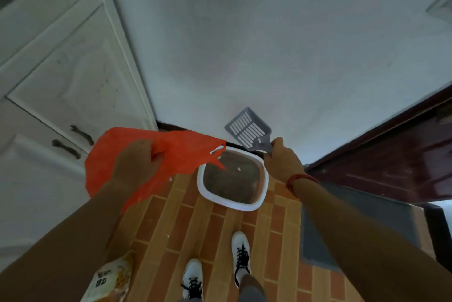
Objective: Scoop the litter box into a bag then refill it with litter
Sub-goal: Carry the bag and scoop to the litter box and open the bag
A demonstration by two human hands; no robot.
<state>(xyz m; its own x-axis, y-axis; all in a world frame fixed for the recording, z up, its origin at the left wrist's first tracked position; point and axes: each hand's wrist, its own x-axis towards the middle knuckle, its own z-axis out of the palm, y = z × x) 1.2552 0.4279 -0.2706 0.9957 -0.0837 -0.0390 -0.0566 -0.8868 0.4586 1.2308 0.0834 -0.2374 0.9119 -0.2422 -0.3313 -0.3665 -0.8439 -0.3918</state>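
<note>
We cannot read the blurred print on the litter packet (110, 279) near our left arm. Our left hand (137, 162) clutches the orange bag (186, 152); our right hand (281, 162) grips the grey scoop (248, 128) by its handle. The litter box (232, 204) sits on the floor between both hands, by the far wall

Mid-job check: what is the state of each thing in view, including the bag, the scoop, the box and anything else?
red plastic bag: held up in the left hand, bunched, mouth not spread.
litter scoop: gripped by its handle in the right hand, raised, empty.
litter box: on the floor, uncovered, dark litter inside.
litter package: on the floor, partly hidden by the left arm.
cabinet doors: shut.
</note>
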